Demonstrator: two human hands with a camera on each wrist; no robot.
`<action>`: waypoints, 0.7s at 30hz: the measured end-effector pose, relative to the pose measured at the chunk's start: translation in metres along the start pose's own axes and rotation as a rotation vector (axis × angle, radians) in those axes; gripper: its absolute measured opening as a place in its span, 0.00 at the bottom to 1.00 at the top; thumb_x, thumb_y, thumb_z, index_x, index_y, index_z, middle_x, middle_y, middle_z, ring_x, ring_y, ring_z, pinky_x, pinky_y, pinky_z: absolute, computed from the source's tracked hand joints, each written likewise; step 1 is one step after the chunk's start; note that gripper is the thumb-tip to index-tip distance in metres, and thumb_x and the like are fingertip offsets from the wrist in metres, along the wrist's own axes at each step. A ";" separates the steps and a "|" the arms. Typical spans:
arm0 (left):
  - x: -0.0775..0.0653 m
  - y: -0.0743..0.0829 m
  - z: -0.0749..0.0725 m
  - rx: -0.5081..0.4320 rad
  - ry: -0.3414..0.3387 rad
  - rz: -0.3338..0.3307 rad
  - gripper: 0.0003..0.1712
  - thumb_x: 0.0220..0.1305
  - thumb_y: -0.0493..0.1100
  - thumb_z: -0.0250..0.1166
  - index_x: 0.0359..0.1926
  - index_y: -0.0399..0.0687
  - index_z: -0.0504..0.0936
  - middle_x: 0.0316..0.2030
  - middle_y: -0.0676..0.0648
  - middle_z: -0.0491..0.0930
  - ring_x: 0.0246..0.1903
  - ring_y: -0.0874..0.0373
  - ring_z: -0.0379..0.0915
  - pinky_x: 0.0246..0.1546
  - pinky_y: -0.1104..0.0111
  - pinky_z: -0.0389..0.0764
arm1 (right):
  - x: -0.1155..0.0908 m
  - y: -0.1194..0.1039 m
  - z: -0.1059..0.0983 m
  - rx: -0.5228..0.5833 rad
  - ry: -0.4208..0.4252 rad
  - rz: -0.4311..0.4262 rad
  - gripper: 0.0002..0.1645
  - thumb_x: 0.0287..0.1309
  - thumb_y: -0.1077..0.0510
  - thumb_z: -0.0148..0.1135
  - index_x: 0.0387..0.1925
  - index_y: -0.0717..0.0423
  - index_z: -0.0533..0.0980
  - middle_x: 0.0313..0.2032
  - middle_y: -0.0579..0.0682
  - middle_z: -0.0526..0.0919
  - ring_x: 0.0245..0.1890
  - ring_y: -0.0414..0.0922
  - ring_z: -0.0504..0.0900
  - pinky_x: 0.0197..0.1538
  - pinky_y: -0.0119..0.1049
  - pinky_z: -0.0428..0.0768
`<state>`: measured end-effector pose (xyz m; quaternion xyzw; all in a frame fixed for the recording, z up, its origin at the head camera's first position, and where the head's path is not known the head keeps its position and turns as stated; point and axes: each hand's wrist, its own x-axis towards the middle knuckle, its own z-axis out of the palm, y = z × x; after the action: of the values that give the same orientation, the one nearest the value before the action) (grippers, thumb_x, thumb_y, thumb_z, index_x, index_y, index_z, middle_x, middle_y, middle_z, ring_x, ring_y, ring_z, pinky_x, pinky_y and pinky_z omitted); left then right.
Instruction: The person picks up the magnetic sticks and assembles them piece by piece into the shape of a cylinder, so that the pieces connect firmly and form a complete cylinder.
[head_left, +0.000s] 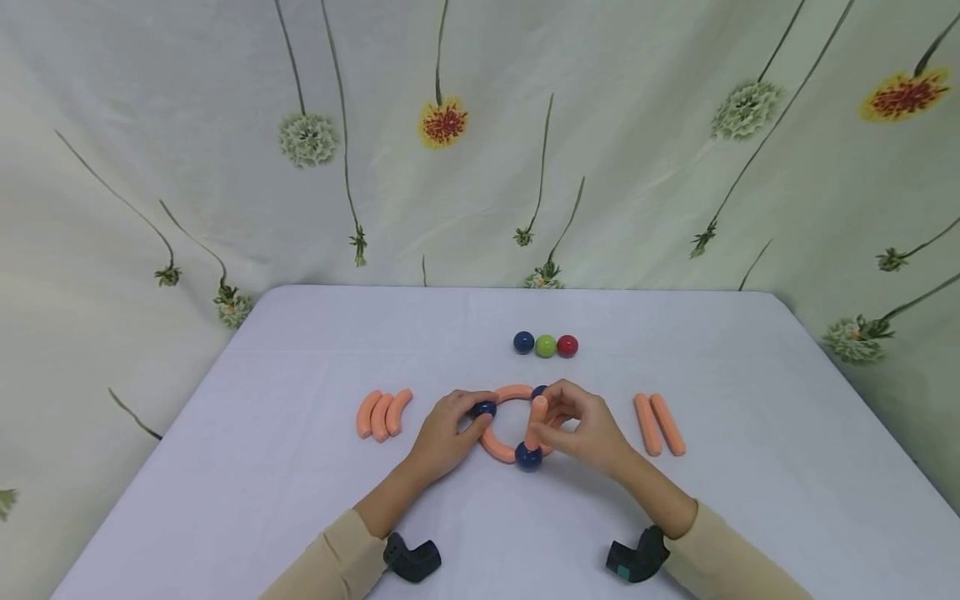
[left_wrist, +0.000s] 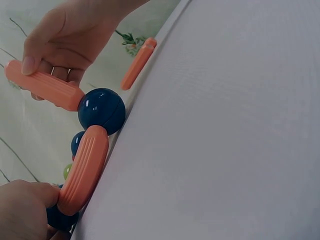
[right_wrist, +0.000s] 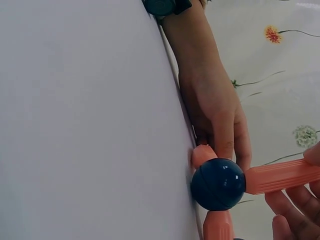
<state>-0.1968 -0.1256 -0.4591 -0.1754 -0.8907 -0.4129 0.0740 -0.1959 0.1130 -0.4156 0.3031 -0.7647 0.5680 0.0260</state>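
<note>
A ring of curved orange rods [head_left: 497, 447] joined by dark blue balls lies flat on the table. My right hand [head_left: 588, 429] pinches a straight orange rod [head_left: 537, 414] between thumb and fingers. The rod stands up from the front blue ball [head_left: 528, 456], its lower end against the ball in the right wrist view. At the ring's left side, my left hand [head_left: 448, 429] holds another blue ball [head_left: 485, 409] between thumb and fingers. A third blue ball [head_left: 539, 392] sits at the back, partly hidden by my right hand, which also covers much of the ring's right side.
Behind the ring stand a blue ball [head_left: 523, 342], a green ball [head_left: 546, 346] and a red ball [head_left: 567, 346] in a row. Three curved orange rods [head_left: 381, 415] lie to the left, and two straight orange rods [head_left: 658, 425] to the right. A flowered cloth [head_left: 480, 192] hangs behind the table.
</note>
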 end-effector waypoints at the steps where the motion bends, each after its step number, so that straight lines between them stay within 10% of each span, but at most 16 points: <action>1: 0.000 0.000 0.000 -0.001 0.001 0.000 0.18 0.69 0.45 0.60 0.59 0.53 0.79 0.52 0.46 0.77 0.55 0.49 0.71 0.56 0.51 0.70 | 0.000 0.001 0.001 -0.005 -0.005 -0.003 0.13 0.52 0.67 0.70 0.39 0.60 0.75 0.31 0.47 0.81 0.32 0.41 0.79 0.37 0.32 0.79; 15: 0.003 -0.001 0.002 -0.022 0.197 -0.105 0.21 0.62 0.44 0.69 0.53 0.40 0.77 0.40 0.46 0.77 0.37 0.57 0.77 0.36 0.66 0.78 | -0.002 0.013 0.011 -0.144 -0.190 0.033 0.11 0.53 0.61 0.72 0.39 0.54 0.80 0.34 0.42 0.84 0.35 0.44 0.81 0.39 0.36 0.80; 21: 0.000 -0.001 0.001 0.124 0.280 0.067 0.14 0.60 0.45 0.70 0.43 0.44 0.79 0.38 0.49 0.77 0.35 0.57 0.74 0.34 0.65 0.77 | -0.003 0.020 0.014 -0.159 -0.209 -0.007 0.10 0.54 0.61 0.71 0.39 0.54 0.80 0.34 0.42 0.84 0.34 0.41 0.80 0.40 0.34 0.80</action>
<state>-0.1968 -0.1256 -0.4606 -0.1412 -0.8890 -0.3749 0.2217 -0.1992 0.1057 -0.4387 0.3604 -0.8048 0.4707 -0.0280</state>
